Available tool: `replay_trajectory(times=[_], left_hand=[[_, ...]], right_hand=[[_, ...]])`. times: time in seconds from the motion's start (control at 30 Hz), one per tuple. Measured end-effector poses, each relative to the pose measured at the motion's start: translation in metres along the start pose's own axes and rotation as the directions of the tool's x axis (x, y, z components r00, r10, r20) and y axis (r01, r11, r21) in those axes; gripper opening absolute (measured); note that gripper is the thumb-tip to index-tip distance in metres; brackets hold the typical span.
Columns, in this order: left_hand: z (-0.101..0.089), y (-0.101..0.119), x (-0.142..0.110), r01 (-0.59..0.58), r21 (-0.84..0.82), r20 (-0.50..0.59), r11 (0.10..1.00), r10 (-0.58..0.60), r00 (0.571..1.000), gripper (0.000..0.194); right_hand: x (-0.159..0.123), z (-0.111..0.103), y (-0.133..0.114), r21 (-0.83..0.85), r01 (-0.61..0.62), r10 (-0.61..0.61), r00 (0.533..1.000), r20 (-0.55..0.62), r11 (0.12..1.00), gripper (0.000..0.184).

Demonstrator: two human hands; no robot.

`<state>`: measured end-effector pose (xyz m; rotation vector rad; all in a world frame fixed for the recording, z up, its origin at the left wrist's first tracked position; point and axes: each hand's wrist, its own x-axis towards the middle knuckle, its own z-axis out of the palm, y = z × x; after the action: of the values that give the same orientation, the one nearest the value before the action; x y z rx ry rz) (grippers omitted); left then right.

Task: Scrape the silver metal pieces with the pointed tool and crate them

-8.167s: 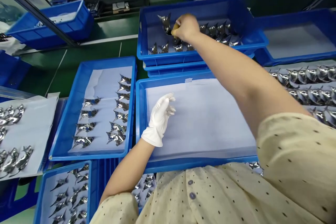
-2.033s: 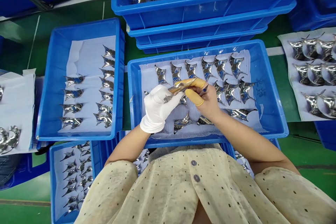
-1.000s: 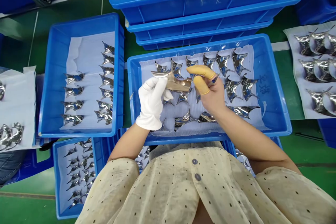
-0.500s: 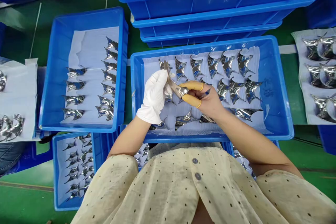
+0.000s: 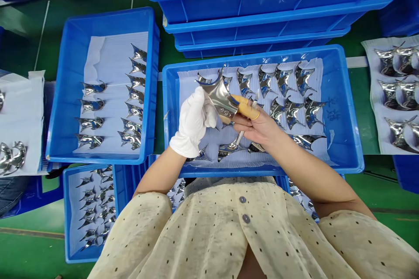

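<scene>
A shiny, curved metal piece with pointed corners is held up over the blue bin. My left hand, in a white glove, is closed on its left edge. On the piece's lower right end my right hand grips with yellow finger cots on some fingers. A thin, pale pen-like stick also passes between the right hand's fingers. Beneath both hands, similar metal pieces lie in rows on white paper in the bin; my hands hide some of them.
At the left stands another blue bin with metal pieces on paper. Stacked blue bins rise behind the middle one. A lower bin sits at front left. Paper with more pieces lies at the right.
The metal piece has turned so that its broad, shiny face shows instead of its narrow side. My right fingers have shifted around it, and the pale stick shows more clearly.
</scene>
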<state>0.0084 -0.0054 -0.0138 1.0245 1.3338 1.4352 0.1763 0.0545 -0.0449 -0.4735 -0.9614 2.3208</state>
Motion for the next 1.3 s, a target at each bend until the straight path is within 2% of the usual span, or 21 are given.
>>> replay_trajectory(times=[0.13, 0.27, 0.33, 0.47, 0.53, 0.6, 0.67, 0.73, 0.8, 0.97, 1.17, 1.3], left_hand=[[0.003, -0.003, -0.003, 0.075, -0.059, 0.074, 0.995, -0.07, 0.995, 0.058], [0.004, -0.005, -0.002, 0.115, -0.103, 0.146, 0.988, -0.099, 0.984, 0.052], [0.003, -0.006, -0.001, 0.111, -0.111, 0.144, 0.988, -0.094, 0.985, 0.051], [-0.004, -0.005, -0.001, -0.005, -0.019, 0.072, 1.0, 0.006, 0.997, 0.062], [-0.009, -0.002, 0.0, -0.076, 0.063, 0.135, 0.995, 0.067, 0.989, 0.074], [-0.012, 0.002, 0.0, -0.165, 0.128, 0.266, 0.978, 0.126, 0.956, 0.082], [-0.014, 0.005, -0.001, -0.29, 0.189, 0.371, 0.938, 0.205, 0.906, 0.078], [-0.014, 0.007, -0.004, -0.41, 0.249, 0.417, 0.877, 0.285, 0.863, 0.066], [-0.012, 0.008, -0.007, -0.484, 0.307, 0.417, 0.82, 0.341, 0.842, 0.057], [-0.009, 0.004, -0.012, -0.547, 0.414, 0.369, 0.728, 0.415, 0.831, 0.051], [-0.008, 0.002, -0.011, -0.544, 0.497, 0.359, 0.676, 0.411, 0.838, 0.051], [-0.007, 0.002, -0.011, -0.573, 0.497, 0.372, 0.652, 0.436, 0.819, 0.051]], right_hand=[[0.002, -0.002, 0.001, 0.168, -0.064, 0.06, 0.998, 0.027, 0.984, 0.049], [0.002, -0.001, 0.005, 0.262, -0.07, 0.061, 0.997, 0.042, 0.963, 0.049], [0.002, -0.002, 0.006, 0.289, -0.088, 0.077, 0.996, 0.048, 0.953, 0.045], [0.004, -0.009, 0.005, 0.23, -0.15, 0.128, 0.986, 0.108, 0.962, 0.034], [0.005, -0.016, 0.001, 0.119, -0.146, 0.132, 0.984, 0.122, 0.982, 0.031], [0.007, -0.023, -0.002, -0.011, -0.118, 0.118, 0.985, 0.123, 0.993, 0.036], [0.008, -0.026, -0.003, -0.103, -0.074, 0.084, 0.991, 0.103, 0.992, 0.04], [0.009, -0.025, -0.001, -0.14, -0.034, 0.043, 0.997, 0.063, 0.99, 0.044], [0.01, -0.022, 0.002, -0.151, -0.02, 0.025, 0.999, 0.028, 0.988, 0.048], [0.013, -0.016, 0.012, -0.176, -0.04, 0.037, 0.999, -0.019, 0.984, 0.052], [0.016, -0.018, 0.017, -0.273, 0.039, -0.065, 0.994, -0.085, 0.961, 0.053], [0.017, -0.017, 0.014, -0.25, 0.0, -0.026, 0.995, -0.098, 0.968, 0.057]])
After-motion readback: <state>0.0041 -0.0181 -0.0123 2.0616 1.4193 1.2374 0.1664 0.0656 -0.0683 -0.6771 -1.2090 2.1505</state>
